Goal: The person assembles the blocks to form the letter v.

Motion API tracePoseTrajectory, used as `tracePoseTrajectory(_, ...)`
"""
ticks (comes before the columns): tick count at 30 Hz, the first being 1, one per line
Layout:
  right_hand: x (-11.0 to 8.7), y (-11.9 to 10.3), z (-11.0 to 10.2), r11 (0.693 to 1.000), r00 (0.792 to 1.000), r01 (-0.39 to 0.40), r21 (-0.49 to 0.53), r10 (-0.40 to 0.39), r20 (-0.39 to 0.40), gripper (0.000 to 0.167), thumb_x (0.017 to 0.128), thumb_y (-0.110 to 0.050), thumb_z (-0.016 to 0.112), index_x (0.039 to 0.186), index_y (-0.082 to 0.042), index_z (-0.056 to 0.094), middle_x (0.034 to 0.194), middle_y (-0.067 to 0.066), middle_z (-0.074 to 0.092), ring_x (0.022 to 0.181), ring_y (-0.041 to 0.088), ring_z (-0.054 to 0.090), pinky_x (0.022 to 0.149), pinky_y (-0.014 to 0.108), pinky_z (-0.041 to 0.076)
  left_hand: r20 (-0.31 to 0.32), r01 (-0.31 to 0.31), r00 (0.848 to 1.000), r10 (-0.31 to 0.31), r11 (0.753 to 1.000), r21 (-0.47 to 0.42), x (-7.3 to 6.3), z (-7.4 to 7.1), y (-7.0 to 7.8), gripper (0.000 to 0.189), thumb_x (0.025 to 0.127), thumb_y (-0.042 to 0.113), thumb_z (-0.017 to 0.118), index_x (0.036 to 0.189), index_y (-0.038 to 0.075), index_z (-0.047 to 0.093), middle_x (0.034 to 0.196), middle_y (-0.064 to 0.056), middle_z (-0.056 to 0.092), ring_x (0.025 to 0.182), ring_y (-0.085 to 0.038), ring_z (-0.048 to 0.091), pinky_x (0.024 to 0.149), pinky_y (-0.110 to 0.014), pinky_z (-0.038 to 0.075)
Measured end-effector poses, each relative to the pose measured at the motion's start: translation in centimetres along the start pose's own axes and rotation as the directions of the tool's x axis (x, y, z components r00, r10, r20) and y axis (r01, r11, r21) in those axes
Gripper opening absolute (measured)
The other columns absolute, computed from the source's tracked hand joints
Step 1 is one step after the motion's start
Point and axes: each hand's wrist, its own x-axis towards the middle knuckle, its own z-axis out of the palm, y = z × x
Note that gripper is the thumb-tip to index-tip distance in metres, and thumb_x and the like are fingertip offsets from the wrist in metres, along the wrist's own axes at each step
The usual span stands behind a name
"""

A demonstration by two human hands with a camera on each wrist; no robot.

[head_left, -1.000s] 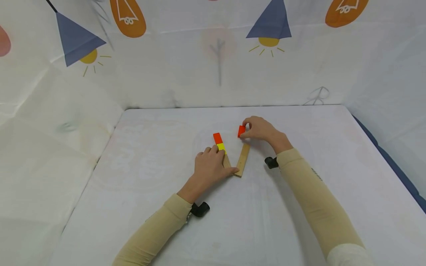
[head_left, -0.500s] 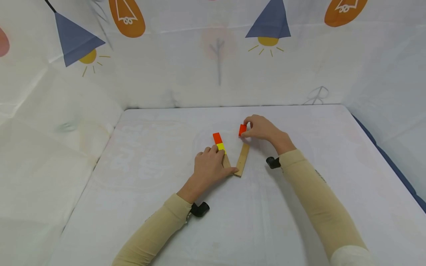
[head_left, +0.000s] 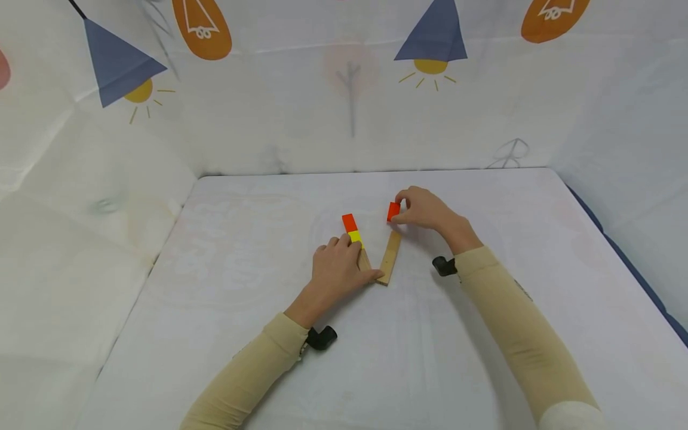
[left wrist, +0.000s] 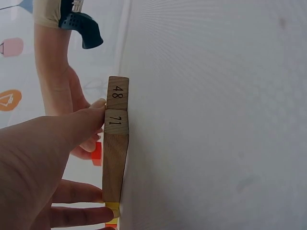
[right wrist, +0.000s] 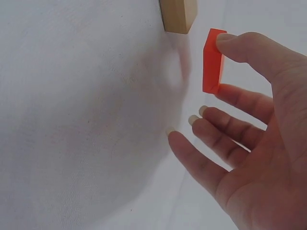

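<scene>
Two wooden blocks lie in a V on the white table, their near ends together. The left wooden block [head_left: 365, 260] continues into a yellow block [head_left: 356, 238] and a red block [head_left: 349, 223] at its far end. My left hand [head_left: 335, 267] rests over this row, fingers along the yellow and wooden blocks, thumb extended to the V's corner. The right wooden block [head_left: 390, 258] slants away to the right. My right hand [head_left: 424, 210] pinches a second red block [right wrist: 213, 62] between thumb and index finger, above the table beyond that block's far end; the other fingers spread loosely.
The white table [head_left: 258, 239] extends around the blocks. Behind it hangs a white curtain [head_left: 301, 107] printed with lamps and bulbs. Black wrist cameras [head_left: 321, 338] sit on both forearms. The near block ends carry the numbers 48 and 71 in the left wrist view.
My right hand has shifted slightly to the right with the red block in its pinch. The left hand stays in place over the block row.
</scene>
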Motion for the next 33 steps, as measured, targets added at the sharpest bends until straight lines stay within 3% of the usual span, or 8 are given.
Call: tracePoseTrajectory(33,-1.3,0.1,0.7,0.999,0.999,-0.038,-0.039,0.037,-0.023,0.055,0.083,-0.042,0.074,0.122,-0.006,0.063,0.11,0.012,0.059,0.096,0.027,0.054,0.081,0.04,0.049,0.029,0.006,1.0,-0.006,1.0,-0.011,0.1,-0.2,0.1,0.068,0.078,0.077,0.06,0.103,0.015,0.069,0.096,-0.002,0.058,0.088,-0.019,0.056,0.073,-0.036,0.05)
